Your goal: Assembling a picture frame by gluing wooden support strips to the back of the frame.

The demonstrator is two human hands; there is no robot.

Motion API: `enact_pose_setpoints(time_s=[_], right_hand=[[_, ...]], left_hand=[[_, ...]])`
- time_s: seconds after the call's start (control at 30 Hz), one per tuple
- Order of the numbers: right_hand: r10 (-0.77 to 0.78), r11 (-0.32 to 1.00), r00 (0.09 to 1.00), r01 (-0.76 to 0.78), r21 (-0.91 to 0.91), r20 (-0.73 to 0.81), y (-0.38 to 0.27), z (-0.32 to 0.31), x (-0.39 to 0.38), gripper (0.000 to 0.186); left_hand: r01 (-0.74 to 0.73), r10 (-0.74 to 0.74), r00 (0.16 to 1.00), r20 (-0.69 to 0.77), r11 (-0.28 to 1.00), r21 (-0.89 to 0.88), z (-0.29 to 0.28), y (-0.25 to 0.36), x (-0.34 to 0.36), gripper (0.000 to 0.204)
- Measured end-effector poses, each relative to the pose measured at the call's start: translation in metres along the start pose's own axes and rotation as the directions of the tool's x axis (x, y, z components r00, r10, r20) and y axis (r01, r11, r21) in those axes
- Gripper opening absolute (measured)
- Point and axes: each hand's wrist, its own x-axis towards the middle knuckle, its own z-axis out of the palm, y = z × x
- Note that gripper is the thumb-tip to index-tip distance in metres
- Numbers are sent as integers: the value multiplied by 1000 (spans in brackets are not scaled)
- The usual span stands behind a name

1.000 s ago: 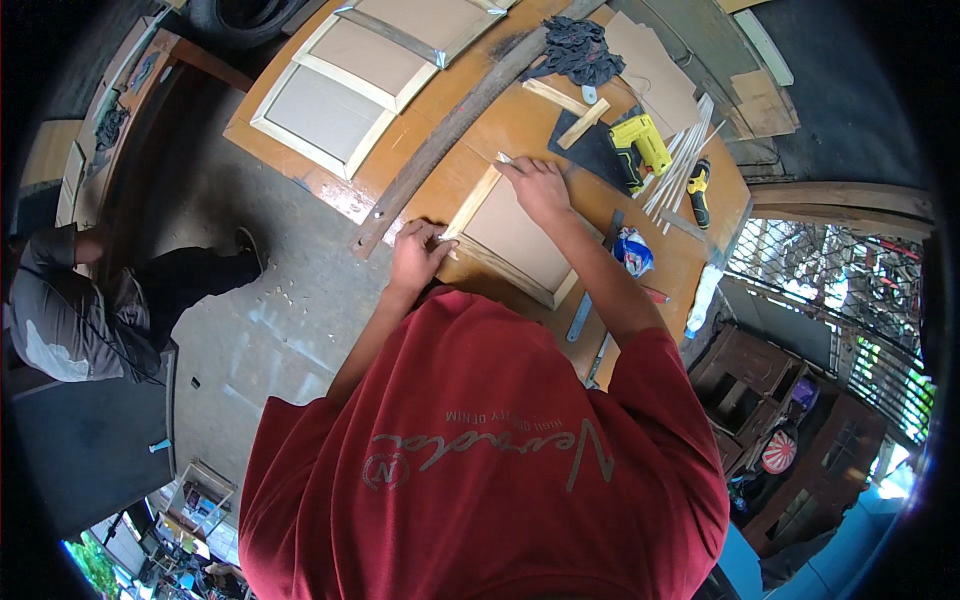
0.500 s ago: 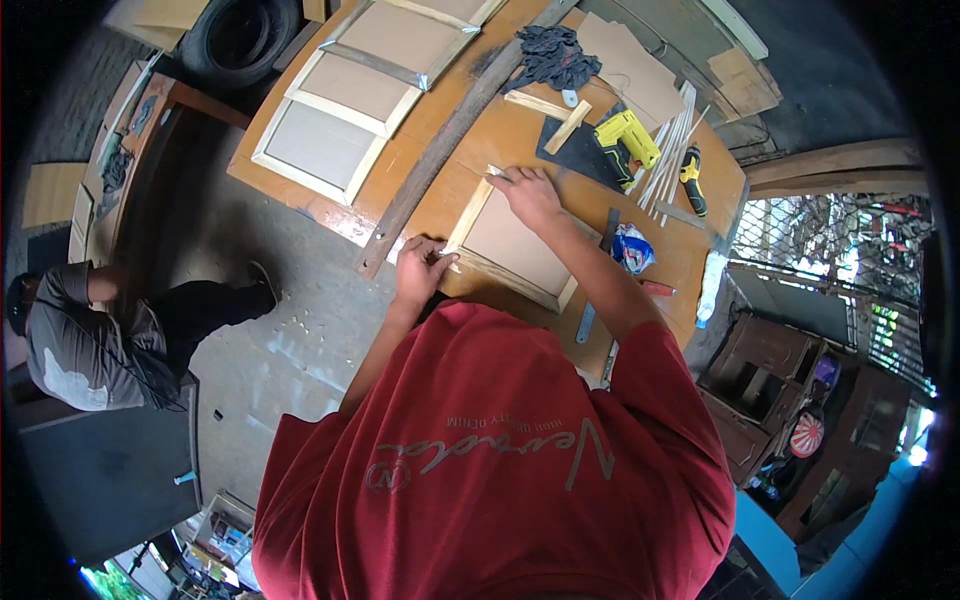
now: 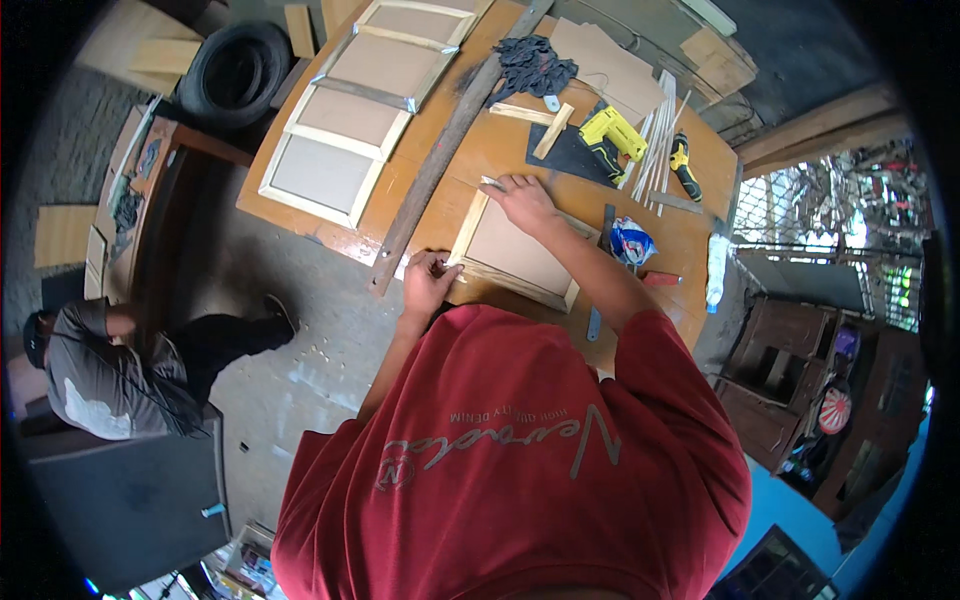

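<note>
My left hand is closed at the lower left corner of a pale wooden frame with a beige backing. My right hand is closed over the frame's upper left corner, where a small whitish piece shows at my fingertips; what it is I cannot make out. A long weathered plank lies just beyond my hands. Across it stands a row of framed panels. To the right lie short wooden pieces, a yellow power tool on a dark sheet and a blue-white packet.
The orange tabletop also holds a dark rag, thin white sticks, a yellow-black drill and a metal ruler. A co-worker is at the left near a tyre. A dark cabinet stands right.
The whole view has shifted, so the table and co-worker appear farther right and lower. My two hands stay at the same frame corners, with little visible movement.
</note>
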Motion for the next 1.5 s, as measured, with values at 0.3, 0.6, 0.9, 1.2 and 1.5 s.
enact_pose_setpoints(time_s=[0.3, 0.6, 0.9, 1.2, 1.5], right_hand=[[458, 846, 873, -371, 382, -167, -23, -51, -24, 34], [683, 652, 688, -422, 631, -246, -46, -66, -114, 37], [871, 455, 407, -457, 765, -274, -88, -60, -170, 33], [979, 198, 43, -389, 900, -197, -133, -54, -223, 28], [1000, 17, 9, -297, 955, -15, -195, -69, -216, 33]], left_hand=[[-54, 54, 998, 26, 998, 12, -9, 1, -7, 47], [-399, 415, 893, -174, 909, 117, -43, 30, -14, 70], [22, 171, 935, 312, 848, -529, -50, 75, -8, 61], [623, 324, 667, 671, 252, -741, -47, 121, 13, 71], [679, 410, 546, 730, 293, -673, -61, 120, 22, 74]])
